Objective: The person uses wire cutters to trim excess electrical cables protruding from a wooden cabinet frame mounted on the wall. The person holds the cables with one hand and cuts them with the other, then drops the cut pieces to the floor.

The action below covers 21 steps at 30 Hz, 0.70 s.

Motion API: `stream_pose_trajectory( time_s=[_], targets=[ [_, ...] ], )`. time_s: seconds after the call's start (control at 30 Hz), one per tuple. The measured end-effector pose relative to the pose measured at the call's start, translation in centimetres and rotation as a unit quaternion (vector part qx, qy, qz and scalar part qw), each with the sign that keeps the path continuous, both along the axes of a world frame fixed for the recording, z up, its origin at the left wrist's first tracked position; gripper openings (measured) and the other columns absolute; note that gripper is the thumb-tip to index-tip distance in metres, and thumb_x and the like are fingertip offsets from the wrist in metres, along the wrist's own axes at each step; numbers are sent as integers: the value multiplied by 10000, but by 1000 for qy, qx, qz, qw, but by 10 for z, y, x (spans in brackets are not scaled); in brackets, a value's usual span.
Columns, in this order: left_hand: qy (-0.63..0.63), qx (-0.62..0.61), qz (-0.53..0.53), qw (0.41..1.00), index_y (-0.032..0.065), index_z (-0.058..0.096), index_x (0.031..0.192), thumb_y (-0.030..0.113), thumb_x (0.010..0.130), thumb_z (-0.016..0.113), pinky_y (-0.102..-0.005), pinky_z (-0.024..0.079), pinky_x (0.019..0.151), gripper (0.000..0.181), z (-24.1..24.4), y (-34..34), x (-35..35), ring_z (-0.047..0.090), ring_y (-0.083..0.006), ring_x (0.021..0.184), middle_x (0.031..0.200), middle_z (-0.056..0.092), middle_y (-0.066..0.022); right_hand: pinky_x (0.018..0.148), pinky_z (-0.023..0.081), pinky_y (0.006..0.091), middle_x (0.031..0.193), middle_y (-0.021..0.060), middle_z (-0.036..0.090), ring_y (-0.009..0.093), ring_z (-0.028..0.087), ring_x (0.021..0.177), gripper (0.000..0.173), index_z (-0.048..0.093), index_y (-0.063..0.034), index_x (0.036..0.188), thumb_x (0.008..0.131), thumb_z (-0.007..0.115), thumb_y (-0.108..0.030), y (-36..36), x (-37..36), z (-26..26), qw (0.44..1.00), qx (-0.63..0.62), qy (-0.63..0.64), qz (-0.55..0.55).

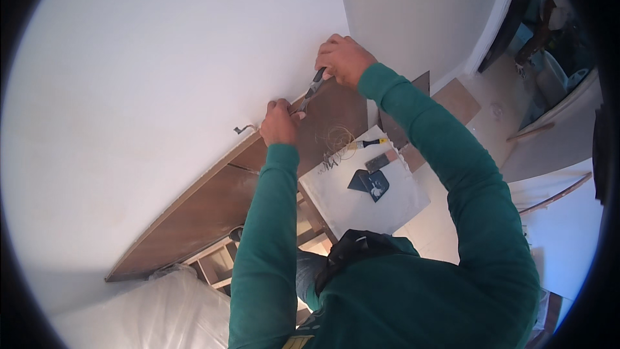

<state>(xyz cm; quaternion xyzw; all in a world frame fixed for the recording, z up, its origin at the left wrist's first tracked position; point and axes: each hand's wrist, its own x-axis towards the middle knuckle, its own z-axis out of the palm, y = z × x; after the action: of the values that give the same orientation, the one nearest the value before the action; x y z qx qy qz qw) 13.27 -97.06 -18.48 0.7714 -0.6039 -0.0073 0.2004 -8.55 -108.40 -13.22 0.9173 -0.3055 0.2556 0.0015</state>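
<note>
My right hand (345,59) grips the dark handle end of a metal hand tool (312,88), which looks like pliers or a knife; its kind is not certain. The tool slants down to my left hand (281,122), whose thumb and fingers pinch together at its tip, on something thin that is mostly hidden. Both hands are at the upper edge of a brown wooden panel (203,213), against the white wall (145,82). Just left of my left hand, a short cable end with a dark tip (238,130) sticks out. A loose coil of thin wire (340,140) lies below my hands.
A white board (339,203) below carries a paintbrush (368,144), a dark block-shaped tool (380,161) and dark flat spreaders (375,185). Wooden framework (215,264) and plastic sheeting (169,305) are at lower left. A doorway with stored items is at upper right.
</note>
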Motion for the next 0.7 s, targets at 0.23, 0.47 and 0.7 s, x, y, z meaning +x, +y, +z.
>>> stream_pose_trajectory(
  time_s=[0.23, 0.47, 0.7],
  targets=[
    [24, -41, -20, 999, 102, 684, 1071, 229, 798, 866, -508, 556, 798, 352, -5, -10, -16, 703, -374, 971, 1133, 672, -99, 1038, 459, 385, 1112, -23, 674, 217, 552, 1218, 294, 746, -156, 1017, 744, 799, -60, 8, 4, 29, 996, -25, 75, -27],
    [5, -33, -16, 999, 84, 667, 1025, 200, 786, 873, -506, 556, 798, 337, -6, -12, -15, 702, -371, 975, 1087, 684, -102, 1013, 461, 440, 1114, -18, 684, 256, 559, 1218, 242, 740, -135, 1013, 776, 784, -109, -13, -7, -10, 999, -36, -1, -20],
    [-16, 3, -24, 1000, 102, 643, 1081, 206, 845, 819, -537, 555, 792, 312, -1, -13, -15, 707, -396, 978, 1111, 656, -114, 988, 468, 443, 1044, 11, 688, 290, 572, 1166, 213, 748, -124, 1005, 800, 797, -148, -21, -23, -32, 998, 40, -55, 4]
  ],
)
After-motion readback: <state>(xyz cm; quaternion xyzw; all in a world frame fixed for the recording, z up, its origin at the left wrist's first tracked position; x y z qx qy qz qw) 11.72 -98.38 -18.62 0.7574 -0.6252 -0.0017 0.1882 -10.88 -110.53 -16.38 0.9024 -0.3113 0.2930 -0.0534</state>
